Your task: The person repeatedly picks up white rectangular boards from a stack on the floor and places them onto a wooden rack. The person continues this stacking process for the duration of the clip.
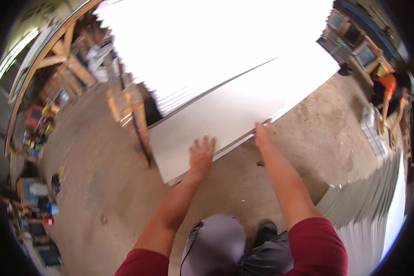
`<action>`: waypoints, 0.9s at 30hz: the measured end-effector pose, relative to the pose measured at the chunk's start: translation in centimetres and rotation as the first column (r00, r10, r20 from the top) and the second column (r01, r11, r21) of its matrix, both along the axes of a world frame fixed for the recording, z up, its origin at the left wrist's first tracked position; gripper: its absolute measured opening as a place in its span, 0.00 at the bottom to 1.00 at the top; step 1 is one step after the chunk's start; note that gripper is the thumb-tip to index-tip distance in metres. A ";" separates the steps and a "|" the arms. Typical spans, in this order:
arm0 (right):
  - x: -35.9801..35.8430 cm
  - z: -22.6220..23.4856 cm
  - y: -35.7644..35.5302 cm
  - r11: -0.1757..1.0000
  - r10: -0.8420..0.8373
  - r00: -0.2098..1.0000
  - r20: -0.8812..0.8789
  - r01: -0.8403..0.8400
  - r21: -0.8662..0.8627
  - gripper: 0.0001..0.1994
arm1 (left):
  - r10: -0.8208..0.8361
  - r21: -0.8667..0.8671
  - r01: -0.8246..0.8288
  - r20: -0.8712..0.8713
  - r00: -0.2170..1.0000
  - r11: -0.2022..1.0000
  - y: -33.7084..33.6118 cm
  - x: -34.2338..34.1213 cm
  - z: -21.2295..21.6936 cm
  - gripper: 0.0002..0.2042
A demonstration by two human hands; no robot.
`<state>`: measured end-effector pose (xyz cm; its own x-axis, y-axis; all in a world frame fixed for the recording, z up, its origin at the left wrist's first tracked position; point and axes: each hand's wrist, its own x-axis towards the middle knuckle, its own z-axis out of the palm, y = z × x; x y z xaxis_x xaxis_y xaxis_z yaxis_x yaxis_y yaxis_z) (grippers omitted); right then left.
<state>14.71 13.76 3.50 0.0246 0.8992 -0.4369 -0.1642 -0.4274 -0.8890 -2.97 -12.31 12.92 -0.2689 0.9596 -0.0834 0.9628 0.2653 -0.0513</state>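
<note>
The left hand [201, 158] lies spread on the white board [225, 120]; the right hand [263, 134] pinches its near edge.

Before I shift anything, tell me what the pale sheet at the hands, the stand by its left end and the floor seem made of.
Pale sheet: coated board or perhaps sheet metal, smooth and matt; it looks flat and thin-edged, but its core is unclear.
Stand: likely wood, rough, with tan, plank-like parts.
Floor: seemingly bare concrete, dull, brownish-grey and stained.
</note>
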 end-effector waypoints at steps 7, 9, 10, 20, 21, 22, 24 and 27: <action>-2.5 -0.3 -0.9 0.999 0.019 1.000 0.015 -0.018 -0.049 0.54 | 0.075 -0.020 -0.075 0.002 0.997 0.997 -1.6 -0.3 -3.0 0.42; -1.1 -0.7 0.2 0.998 -0.006 0.999 0.048 0.009 -0.058 0.53 | 0.050 -0.024 -0.050 -0.009 0.999 0.998 -0.4 0.2 -3.2 0.42; -0.5 -1.1 0.7 0.999 -0.003 0.998 0.070 0.005 -0.037 0.53 | 0.042 -0.050 -0.042 -0.009 0.999 0.998 0.1 0.8 -2.7 0.41; 4.3 1.9 3.7 0.995 0.095 0.977 0.192 -0.097 -0.004 0.45 | 0.170 -0.096 -0.148 0.285 0.943 0.984 2.5 -3.5 0.3 0.52; 4.8 1.9 4.5 0.997 0.074 0.983 0.171 -0.073 -0.011 0.45 | 0.157 -0.032 -0.154 0.186 0.970 0.988 2.7 -3.7 -0.1 0.54; 5.3 2.0 5.4 0.999 0.053 0.987 0.150 -0.050 -0.019 0.45 | 0.151 0.034 -0.154 0.085 0.985 0.988 2.9 -3.8 -0.6 0.56; 6.2 2.5 7.1 0.998 0.062 0.984 0.165 -0.062 -0.006 0.47 | 0.224 -0.050 -0.219 0.160 0.961 0.975 3.0 -4.2 -1.0 0.58; 6.3 4.3 9.5 0.993 0.109 0.975 0.192 -0.098 -0.066 0.51 | 0.302 -0.127 -0.281 0.195 0.933 0.951 2.0 -4.3 -1.1 0.59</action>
<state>21.00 23.22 7.82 0.0218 0.8758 -0.4821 0.0574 -0.4826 -0.8740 -7.28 -10.33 11.83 -0.5020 0.8262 -0.2556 0.8352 0.5398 0.1046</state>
